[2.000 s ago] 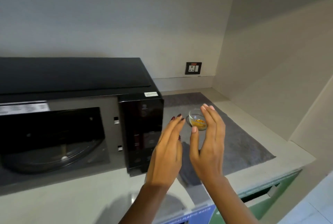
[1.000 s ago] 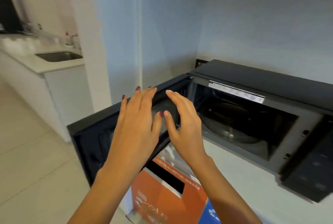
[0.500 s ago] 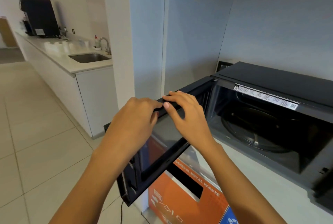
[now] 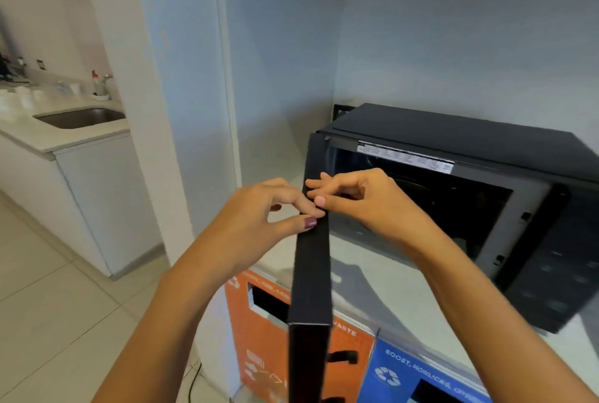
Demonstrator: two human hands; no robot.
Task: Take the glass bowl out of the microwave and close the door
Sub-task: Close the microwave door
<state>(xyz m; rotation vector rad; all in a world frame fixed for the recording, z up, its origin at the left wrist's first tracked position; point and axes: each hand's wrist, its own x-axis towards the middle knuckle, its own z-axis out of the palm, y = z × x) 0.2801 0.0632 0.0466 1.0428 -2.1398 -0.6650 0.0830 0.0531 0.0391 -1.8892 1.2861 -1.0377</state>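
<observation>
head view: left hand point(image 4: 259, 211) and right hand point(image 4: 359, 198) both pinching top edge of open microwave door point(image 4: 311, 273), fingers point(image 4: 311, 222) clenched on it from either side. black microwave point(image 4: 470, 156) on pale surface point(image 4: 389, 282). glass bowl out of frame.

Both forearms are showing bare, no sleeves. Left hand point(image 4: 259, 211) is wearing dark maroon polish at the fingers' tips; right hand point(image 4: 359, 200) is wearing pale pink polish.
</observation>
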